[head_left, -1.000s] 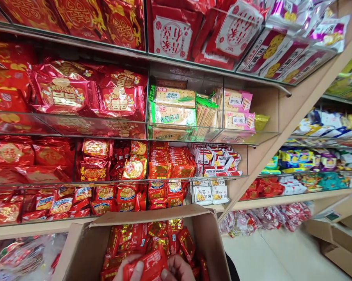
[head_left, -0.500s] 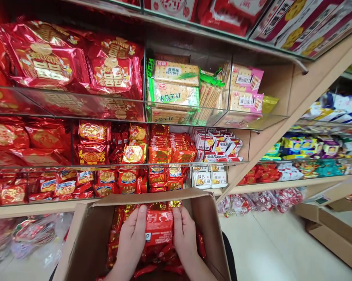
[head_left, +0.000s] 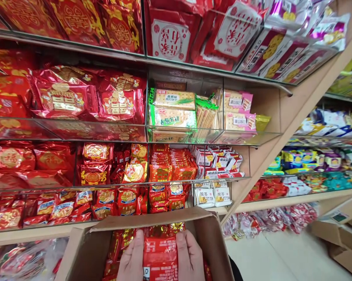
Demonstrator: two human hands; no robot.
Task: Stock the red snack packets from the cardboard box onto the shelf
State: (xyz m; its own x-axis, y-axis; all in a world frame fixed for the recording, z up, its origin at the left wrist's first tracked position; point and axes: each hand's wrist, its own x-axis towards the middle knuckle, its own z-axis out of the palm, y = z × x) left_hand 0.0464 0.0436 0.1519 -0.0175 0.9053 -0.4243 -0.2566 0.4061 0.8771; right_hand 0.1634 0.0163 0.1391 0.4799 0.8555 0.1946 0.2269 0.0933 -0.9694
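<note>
My left hand [head_left: 132,259] and my right hand [head_left: 190,257] press against the two sides of a stack of red snack packets [head_left: 160,255], fingers pointing up, holding it upright between them. The stack sits over an open cardboard box [head_left: 211,238] filled with several more red and gold packets [head_left: 119,244]. The box stands right in front of the lowest shelf. Both wrists are cut off by the bottom edge of the view.
Glass-fronted shelves [head_left: 111,128] hold red sweet bags, green cracker packs [head_left: 173,111], pink cracker packs [head_left: 239,111] and small white packets [head_left: 212,195]. A slanted wooden divider [head_left: 284,117] separates a second shelf bay at right. More cardboard boxes [head_left: 340,242] lie on the pale floor.
A second ago my hands were gathering packets low in the box; they squared them into a stack held between both palms. The view tilted down, then back up.
</note>
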